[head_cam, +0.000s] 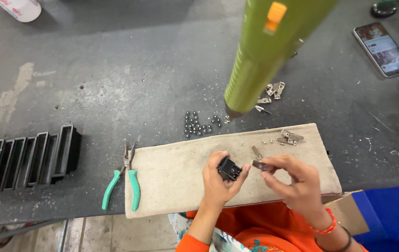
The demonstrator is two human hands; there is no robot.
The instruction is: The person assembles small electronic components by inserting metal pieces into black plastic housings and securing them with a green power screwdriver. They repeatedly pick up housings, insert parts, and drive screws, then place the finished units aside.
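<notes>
My left hand [219,184] grips a small black plastic housing [229,168] over a beige cloth pad [171,177]. My right hand [292,182] pinches a small metal clip [258,164] between thumb and forefinger, right beside the housing. Another metal clip [256,152] lies on the cloth just above my fingers. More clips [290,137] rest near the pad's far right corner.
A green hanging power screwdriver [264,51] dangles above the dark bench. Several small steel balls [198,125] and loose clips [271,92] lie behind the pad. Teal-handled pliers [124,179] sit at the pad's left edge, black housings [27,158] are stacked far left, a phone [383,49] far right, a blue bin [390,217] lower right.
</notes>
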